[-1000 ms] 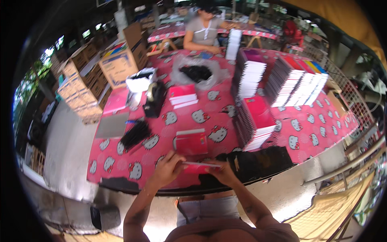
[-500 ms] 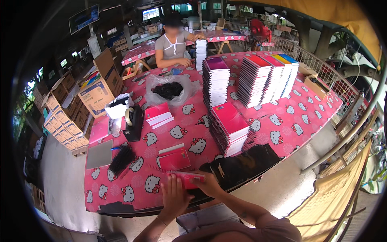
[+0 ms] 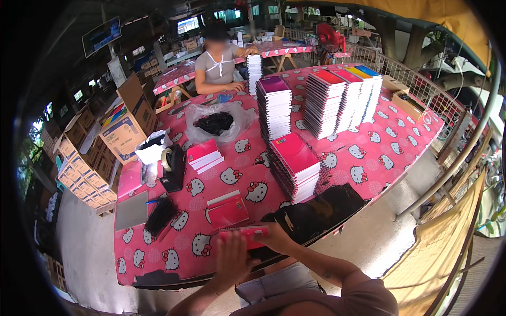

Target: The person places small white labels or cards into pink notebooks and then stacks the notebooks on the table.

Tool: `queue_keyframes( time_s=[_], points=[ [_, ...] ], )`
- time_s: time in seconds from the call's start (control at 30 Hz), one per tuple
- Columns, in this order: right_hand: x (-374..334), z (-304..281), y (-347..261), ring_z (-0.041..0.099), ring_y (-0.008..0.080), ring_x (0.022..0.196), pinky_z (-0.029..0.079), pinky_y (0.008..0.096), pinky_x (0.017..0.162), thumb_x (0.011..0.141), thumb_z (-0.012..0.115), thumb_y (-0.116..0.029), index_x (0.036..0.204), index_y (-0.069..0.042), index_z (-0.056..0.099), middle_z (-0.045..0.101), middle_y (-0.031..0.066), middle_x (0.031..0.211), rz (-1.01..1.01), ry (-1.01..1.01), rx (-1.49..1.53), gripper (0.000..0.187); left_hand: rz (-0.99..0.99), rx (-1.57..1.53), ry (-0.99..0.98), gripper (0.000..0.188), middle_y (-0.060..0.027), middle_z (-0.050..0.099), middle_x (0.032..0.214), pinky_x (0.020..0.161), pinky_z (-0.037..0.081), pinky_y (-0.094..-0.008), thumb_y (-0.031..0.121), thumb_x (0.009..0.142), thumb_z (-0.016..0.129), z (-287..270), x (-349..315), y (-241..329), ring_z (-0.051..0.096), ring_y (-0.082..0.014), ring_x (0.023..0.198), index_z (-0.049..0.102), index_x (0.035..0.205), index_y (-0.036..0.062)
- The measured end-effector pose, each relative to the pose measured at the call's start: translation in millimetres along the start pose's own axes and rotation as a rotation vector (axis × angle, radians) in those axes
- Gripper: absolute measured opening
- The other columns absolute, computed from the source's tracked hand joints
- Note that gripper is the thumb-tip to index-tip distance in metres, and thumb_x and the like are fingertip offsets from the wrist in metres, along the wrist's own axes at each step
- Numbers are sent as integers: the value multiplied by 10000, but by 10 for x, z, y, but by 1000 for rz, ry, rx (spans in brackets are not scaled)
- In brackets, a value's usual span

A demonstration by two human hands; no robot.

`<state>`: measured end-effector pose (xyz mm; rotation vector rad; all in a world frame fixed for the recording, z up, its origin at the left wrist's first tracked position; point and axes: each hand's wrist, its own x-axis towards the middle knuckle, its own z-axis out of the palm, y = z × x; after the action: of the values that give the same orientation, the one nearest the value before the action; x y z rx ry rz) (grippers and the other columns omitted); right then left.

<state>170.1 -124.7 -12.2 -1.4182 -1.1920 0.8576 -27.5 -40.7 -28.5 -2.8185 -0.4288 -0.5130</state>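
Note:
A pink-red notebook (image 3: pixel 251 235) is held low at the table's near edge, its bound edge upward with a row of dark coil along it. My right hand (image 3: pixel 278 239) grips its right end, the thumb and fingers closed on it. My left hand (image 3: pixel 232 259), slightly blurred, lies with stretched fingers against the notebook's left part. Just beyond it, a small group of pink-red notebooks (image 3: pixel 228 211) rests on the tablecloth. To the left lies a bundle of black plastic coils (image 3: pixel 161 217). A tall stack of coil-bound pink-red notebooks (image 3: pixel 296 164) stands to the right.
More notebook stacks (image 3: pixel 322 105) stand farther back. A tape dispenser (image 3: pixel 173 169), loose notebooks (image 3: pixel 204 156) and a plastic bag of black coils (image 3: pixel 192 118) occupy the left side. A black board (image 3: pixel 327 210) covers the near right edge. A co-worker (image 3: pixel 219 68) sits opposite, touching a white stack.
My left hand has shifted slightly along the notebook and is more blurred. The thin coil length that stuck out at the notebook's left end no longer shows. The view has shifted a little.

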Motion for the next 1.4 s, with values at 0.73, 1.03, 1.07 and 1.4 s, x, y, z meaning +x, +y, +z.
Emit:
queue_keyframes(
  time_s=[0.73, 1.03, 1.07, 1.4],
  points=[
    [-18, 17, -63, 702, 178, 887, 527, 314, 806, 885, 690, -84, 1223, -57, 686, 754, 135, 1006, 127, -5, 28, 340, -65, -108, 70, 861, -346, 321, 1535, 1154, 110, -688, 617, 1004, 335, 26, 391, -53, 261, -478, 1473, 361, 1452, -117],
    [117, 41, 417, 683, 119, 879, 538, 302, 797, 907, 705, -88, 1232, -63, 687, 758, 107, 1008, -97, 114, 95, 326, 70, -151, -51, 870, -319, 291, 1562, 1170, 115, -653, 625, 986, 355, 139, 201, 202, 225, -446, 1494, 360, 1466, -101],
    [100, 36, 523, 684, 121, 880, 539, 305, 797, 908, 708, -93, 1233, -62, 686, 756, 110, 1001, -94, 93, 89, 327, 43, -153, -27, 871, -314, 292, 1564, 1167, 114, -656, 619, 982, 374, 175, 218, 206, 224, -444, 1495, 351, 1472, -101],
    [66, -37, 422, 718, 183, 882, 547, 323, 799, 890, 724, -98, 1237, -44, 673, 742, 153, 963, -87, 18, -19, 355, -109, -219, 109, 570, -169, 508, 1422, 1154, 136, -667, 410, 988, 544, -94, 550, 178, 416, -319, 1393, 504, 1382, 1]
  ],
)
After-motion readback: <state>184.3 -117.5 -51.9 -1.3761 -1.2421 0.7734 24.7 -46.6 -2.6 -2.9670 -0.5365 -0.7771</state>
